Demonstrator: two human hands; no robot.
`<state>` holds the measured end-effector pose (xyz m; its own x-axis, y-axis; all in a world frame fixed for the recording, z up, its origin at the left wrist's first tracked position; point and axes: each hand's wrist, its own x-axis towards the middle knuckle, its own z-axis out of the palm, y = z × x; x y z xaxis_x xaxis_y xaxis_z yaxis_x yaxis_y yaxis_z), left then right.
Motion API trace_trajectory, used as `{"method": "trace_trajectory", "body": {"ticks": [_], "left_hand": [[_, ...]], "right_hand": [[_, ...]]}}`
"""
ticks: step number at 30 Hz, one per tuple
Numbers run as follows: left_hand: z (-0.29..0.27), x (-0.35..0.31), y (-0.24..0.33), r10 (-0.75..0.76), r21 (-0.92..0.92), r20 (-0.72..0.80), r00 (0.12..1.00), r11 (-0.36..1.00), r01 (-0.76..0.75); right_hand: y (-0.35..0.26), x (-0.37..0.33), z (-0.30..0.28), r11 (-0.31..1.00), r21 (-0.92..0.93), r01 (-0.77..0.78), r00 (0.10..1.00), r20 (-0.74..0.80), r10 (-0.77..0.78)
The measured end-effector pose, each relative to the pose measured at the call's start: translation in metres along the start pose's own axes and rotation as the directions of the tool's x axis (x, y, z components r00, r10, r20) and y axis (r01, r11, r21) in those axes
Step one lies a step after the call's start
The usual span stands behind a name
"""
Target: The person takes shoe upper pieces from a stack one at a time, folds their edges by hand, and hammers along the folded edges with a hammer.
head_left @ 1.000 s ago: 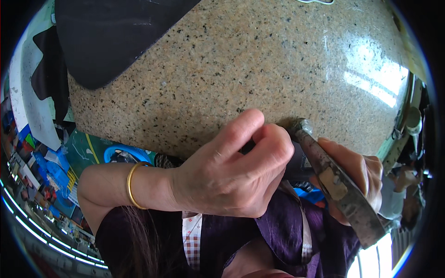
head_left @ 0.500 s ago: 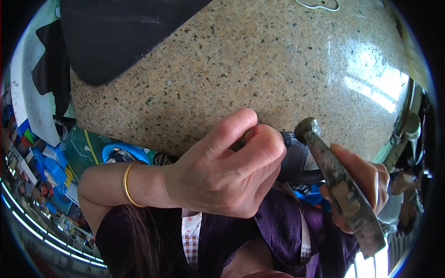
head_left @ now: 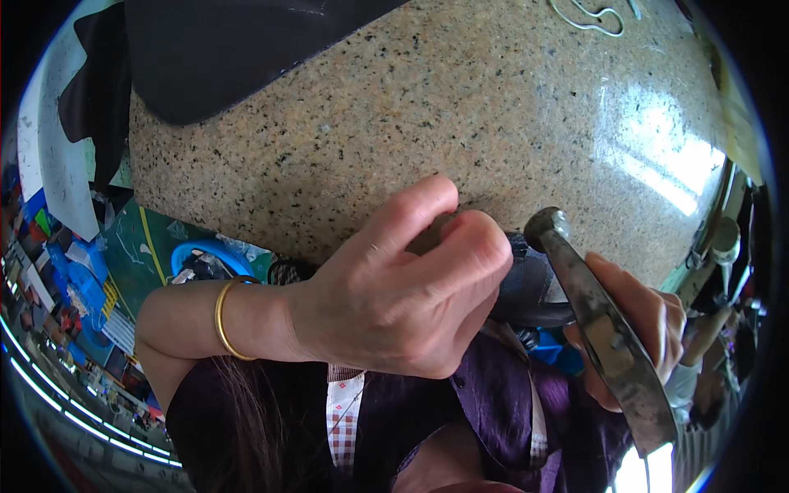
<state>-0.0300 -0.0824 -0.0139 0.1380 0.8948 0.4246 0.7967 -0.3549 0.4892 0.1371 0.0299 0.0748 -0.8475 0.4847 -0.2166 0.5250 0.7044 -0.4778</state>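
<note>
My left hand (head_left: 394,300), with a gold bangle (head_left: 223,316) on its wrist, is curled at the near edge of the speckled granite tabletop (head_left: 460,107). Its thumb and forefinger pinch a small brownish piece (head_left: 427,238), mostly hidden. Under its knuckles lies a dark rounded object (head_left: 526,287), possibly a shoe. My right hand (head_left: 645,329) grips the handle of an old, rusty metal hammer (head_left: 600,329). The hammer's round head sits just right of my left knuckles, close above the dark object.
A black sheet (head_left: 238,49) covers the table's far left corner. A thin white cord (head_left: 588,16) lies at the far edge. Coloured clutter and a blue round thing (head_left: 201,255) are on the floor to the left. My purple garment fills the bottom.
Almost nothing has moved. The hammer head has shifted slightly, staying beside my left knuckles, and my left hand keeps its pinch.
</note>
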Motion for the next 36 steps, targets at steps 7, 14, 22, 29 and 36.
{"method": "trace_trajectory", "body": {"ticks": [7,14,22,29,36], "left_hand": [[-0.005,-0.009,-0.013,-0.157,-0.13,-0.024,0.987,0.98,0.153],[-0.011,-0.011,-0.016,-0.232,-0.232,0.02,0.972,0.945,0.231],[-0.007,-0.023,-0.005,-0.326,-0.135,-0.07,0.943,0.939,0.315],[-0.009,-0.017,0.009,-0.243,0.004,-0.093,0.966,0.97,0.244],[-0.003,-0.032,0.01,-0.269,0.012,-0.15,0.951,0.962,0.274]], "right_hand": [[0.022,0.013,0.007,0.953,0.076,0.294,0.952,0.067,-0.299],[0.009,0.024,-0.001,0.955,0.043,0.295,0.949,0.104,-0.298],[0.013,0.029,0.007,0.935,0.162,0.316,0.927,0.156,-0.34],[0.001,0.022,-0.005,0.978,0.117,0.171,0.955,0.225,-0.194],[0.0,0.019,0.001,0.972,0.107,0.211,0.951,0.209,-0.23]]}}
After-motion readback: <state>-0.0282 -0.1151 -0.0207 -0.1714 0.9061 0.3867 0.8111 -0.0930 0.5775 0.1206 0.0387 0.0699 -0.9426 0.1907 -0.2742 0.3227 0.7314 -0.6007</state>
